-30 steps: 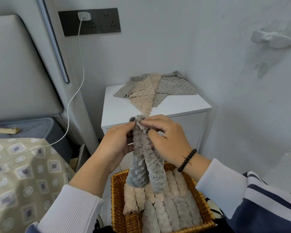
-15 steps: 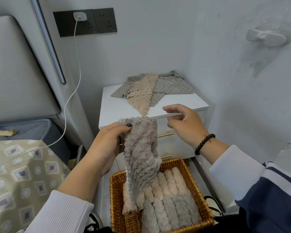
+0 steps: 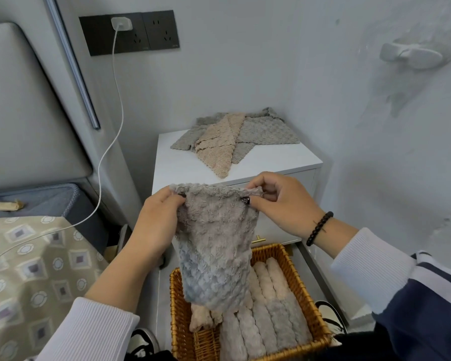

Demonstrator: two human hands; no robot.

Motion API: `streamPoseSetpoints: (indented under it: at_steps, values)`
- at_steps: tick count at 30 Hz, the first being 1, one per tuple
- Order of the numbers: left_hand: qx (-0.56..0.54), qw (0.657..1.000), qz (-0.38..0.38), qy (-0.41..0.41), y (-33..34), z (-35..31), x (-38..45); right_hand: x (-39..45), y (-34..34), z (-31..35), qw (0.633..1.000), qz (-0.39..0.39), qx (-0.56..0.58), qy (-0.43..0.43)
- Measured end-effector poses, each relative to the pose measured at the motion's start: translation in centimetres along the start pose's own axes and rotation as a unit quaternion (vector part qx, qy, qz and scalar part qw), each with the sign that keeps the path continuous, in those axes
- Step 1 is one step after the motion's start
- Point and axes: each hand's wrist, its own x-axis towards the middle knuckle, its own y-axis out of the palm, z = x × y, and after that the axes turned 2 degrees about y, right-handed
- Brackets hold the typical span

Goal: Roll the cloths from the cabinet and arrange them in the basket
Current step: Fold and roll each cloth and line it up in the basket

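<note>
A grey fluffy cloth (image 3: 215, 246) hangs spread out in front of me, above the wicker basket (image 3: 301, 285). My left hand (image 3: 158, 222) pinches its top left corner and my right hand (image 3: 279, 201) pinches its top right corner. The basket holds several rolled cloths (image 3: 268, 321), beige and grey, lying side by side; the hanging cloth hides part of them. On top of the white cabinet (image 3: 182, 165) lie more flat cloths (image 3: 235, 136), one beige over grey ones.
A bed with a patterned cover (image 3: 24, 277) and padded headboard stands at the left. A white charging cable (image 3: 115, 121) runs from the wall socket down to the bed. The wall closes the right side. Shoes (image 3: 328, 313) show beside the basket.
The cloth was bunched between both hands, then hung from my left hand alone. Now my right hand has taken its other top corner and the cloth is spread wide.
</note>
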Motion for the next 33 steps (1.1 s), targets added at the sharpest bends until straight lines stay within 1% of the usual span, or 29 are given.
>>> streamPoseSetpoints:
  at_steps: [2,4,7,10,13,16,18,20,22,23,24,25,27,29,31,33]
  values:
    - [0.094,0.995,0.011,0.041,0.1,0.4,-0.1,-0.5,-0.2,0.6,0.996,-0.039,-0.055,-0.056]
    - [0.149,0.987,0.016,0.066,0.3,0.5,-0.4,-0.9,-0.2,1.1,0.993,-0.065,-0.052,-0.087]
    - [0.157,0.984,0.012,0.087,0.4,0.5,-0.1,-0.7,-0.2,1.4,0.992,-0.093,-0.034,-0.084]
    - [0.071,0.995,0.023,0.073,0.5,0.4,-0.1,-0.3,-0.4,1.6,0.993,-0.099,0.040,-0.041]
    - [-0.033,0.997,0.022,0.063,0.5,-0.1,-0.3,0.0,-0.9,1.7,0.988,-0.095,0.124,-0.016]
    - [-0.149,0.987,0.032,0.055,0.7,-0.7,-0.7,0.3,-1.1,1.7,0.974,-0.101,0.200,0.019]
    - [-0.188,0.979,0.053,0.051,0.7,-0.9,-0.8,0.4,-1.1,1.6,0.958,-0.101,0.265,0.053]
    - [-0.205,0.975,0.072,0.044,0.8,-0.8,-0.8,0.4,-1.0,1.3,0.934,-0.061,0.340,0.085]
    - [-0.221,0.971,0.084,0.042,0.9,-0.9,-1.0,0.0,-0.5,1.0,0.915,0.024,0.383,0.124]
    - [-0.228,0.969,0.089,0.041,0.9,-1.0,-1.1,-0.3,-0.1,1.0,0.913,0.062,0.376,0.148]
    - [-0.231,0.968,0.093,0.042,0.9,-0.9,-1.1,-0.5,0.3,0.9,0.918,0.087,0.349,0.166]
    - [-0.232,0.967,0.096,0.045,0.9,-1.0,-1.3,-0.6,0.7,0.8,0.930,0.095,0.309,0.174]
    - [-0.223,0.969,0.093,0.050,0.7,-1.0,-1.3,-0.6,0.9,1.0,0.956,0.068,0.231,0.166]
    - [-0.208,0.973,0.090,0.048,0.5,-1.0,-1.3,-0.5,0.6,1.0,0.973,0.029,0.179,0.144]
    - [-0.195,0.973,0.108,0.052,0.2,-1.1,-1.5,-0.4,0.1,0.9,0.983,0.006,0.138,0.123]
    - [-0.156,0.978,0.125,0.064,0.0,-1.1,-1.6,-0.3,-0.2,1.0,0.990,0.000,0.099,0.104]
